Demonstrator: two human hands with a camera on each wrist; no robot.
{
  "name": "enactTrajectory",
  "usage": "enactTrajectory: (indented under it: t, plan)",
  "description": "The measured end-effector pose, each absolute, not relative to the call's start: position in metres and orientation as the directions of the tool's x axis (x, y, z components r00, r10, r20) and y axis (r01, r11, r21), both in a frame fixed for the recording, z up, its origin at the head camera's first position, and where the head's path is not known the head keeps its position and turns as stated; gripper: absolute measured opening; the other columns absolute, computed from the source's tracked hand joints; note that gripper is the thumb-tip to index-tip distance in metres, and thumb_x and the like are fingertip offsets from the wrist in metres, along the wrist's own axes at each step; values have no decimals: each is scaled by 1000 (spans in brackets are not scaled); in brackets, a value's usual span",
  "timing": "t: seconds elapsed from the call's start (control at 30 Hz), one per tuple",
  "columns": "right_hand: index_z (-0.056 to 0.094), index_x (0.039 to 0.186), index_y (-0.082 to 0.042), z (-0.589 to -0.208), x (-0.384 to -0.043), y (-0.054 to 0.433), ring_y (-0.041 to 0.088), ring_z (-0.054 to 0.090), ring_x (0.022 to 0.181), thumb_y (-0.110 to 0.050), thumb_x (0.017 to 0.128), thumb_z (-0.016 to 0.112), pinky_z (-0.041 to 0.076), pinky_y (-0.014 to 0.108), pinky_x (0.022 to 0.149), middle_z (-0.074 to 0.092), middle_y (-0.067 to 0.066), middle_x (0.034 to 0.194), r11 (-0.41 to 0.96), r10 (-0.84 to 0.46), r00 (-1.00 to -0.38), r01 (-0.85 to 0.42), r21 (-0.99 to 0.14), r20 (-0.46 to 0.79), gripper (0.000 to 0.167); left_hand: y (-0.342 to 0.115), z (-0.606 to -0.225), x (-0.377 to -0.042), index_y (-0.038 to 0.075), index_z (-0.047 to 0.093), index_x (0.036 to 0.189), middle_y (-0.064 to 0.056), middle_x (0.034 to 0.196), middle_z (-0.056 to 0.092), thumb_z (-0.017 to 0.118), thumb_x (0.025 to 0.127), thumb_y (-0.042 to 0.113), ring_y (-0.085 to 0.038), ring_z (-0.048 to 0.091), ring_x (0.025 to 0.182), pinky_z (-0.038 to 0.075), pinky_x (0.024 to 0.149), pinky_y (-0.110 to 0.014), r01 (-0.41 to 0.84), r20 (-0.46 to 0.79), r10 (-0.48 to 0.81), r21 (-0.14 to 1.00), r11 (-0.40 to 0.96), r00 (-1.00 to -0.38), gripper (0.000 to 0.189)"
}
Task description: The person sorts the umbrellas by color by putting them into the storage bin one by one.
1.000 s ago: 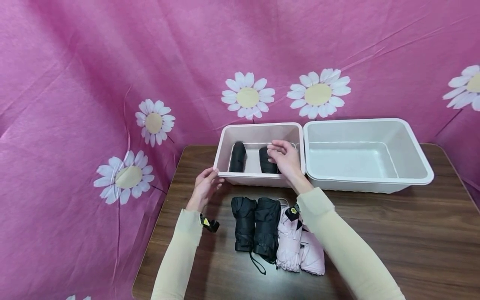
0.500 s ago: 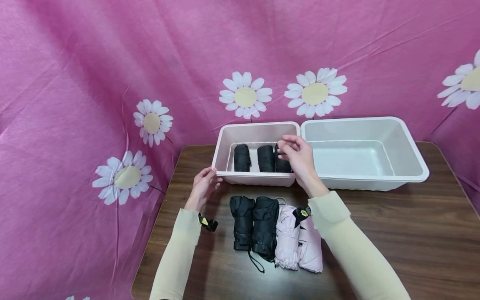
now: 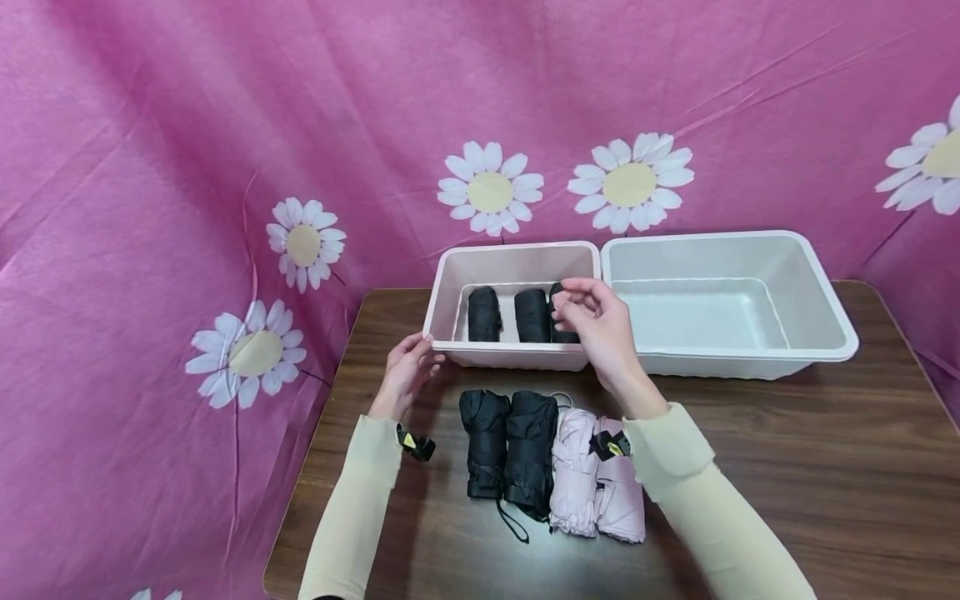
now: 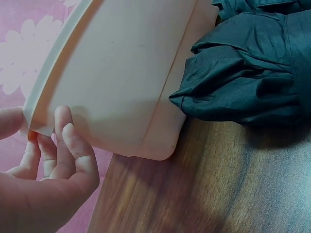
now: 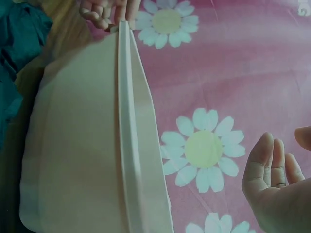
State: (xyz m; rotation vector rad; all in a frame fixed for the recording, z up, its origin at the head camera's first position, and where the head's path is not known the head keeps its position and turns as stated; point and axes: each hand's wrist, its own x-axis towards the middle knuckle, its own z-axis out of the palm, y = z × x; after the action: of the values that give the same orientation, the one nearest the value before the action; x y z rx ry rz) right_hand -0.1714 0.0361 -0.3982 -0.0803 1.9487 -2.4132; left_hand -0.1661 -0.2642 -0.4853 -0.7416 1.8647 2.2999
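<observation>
At the left front corner of the pinkish bin (image 3: 517, 357), my left hand (image 3: 408, 372) pinches the rim between thumb and fingers; the left wrist view shows this grip (image 4: 53, 165) closely. Inside that bin lie three black folded umbrellas: one at the left (image 3: 483, 315), one in the middle (image 3: 532, 316) and one at the right (image 3: 562, 321), partly hidden by my right hand. My right hand (image 3: 600, 325) hovers over the bin's right end with loosely bent fingers. In the right wrist view this hand (image 5: 277, 187) holds nothing and stands apart from the rim.
A larger white bin (image 3: 735, 360) stands directly right of the pinkish one. In front lie two black folded umbrellas, one (image 3: 486, 442) left of the other (image 3: 531, 454), and two pale pink ones (image 3: 573, 483) (image 3: 622, 500) beside them. A flowered pink cloth (image 3: 375, 125) hangs behind the table.
My right hand has moved right and back a little from the middle umbrella, and a third black umbrella has come into sight in the bin. My left hand stays on the rim.
</observation>
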Motion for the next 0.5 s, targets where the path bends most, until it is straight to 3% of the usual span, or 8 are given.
enactTrajectory:
  t: [0.23, 0.5]
  plan:
    - [52, 121, 2, -411, -159, 34, 10, 64, 80, 1, 92, 56, 56, 20, 71, 63, -2, 93, -127, -108, -994, -19, -992, 33, 29, -265, -484, -166, 1, 47, 130, 1, 90, 64, 56, 98, 17, -11, 67, 69, 53, 65, -23, -374, -426, -226, 896, -240, -876, 37]
    - [50, 125, 2, -429, -146, 38, 3, 63, 81, -3, 92, 58, 56, 21, 73, 62, 8, 101, -51, -155, -988, 0, -999, 8, 34, -265, -485, -166, 3, 48, 128, 2, 89, 63, 57, 97, 17, -11, 67, 70, 52, 64, -22, -373, -423, -224, 898, -234, -878, 35]
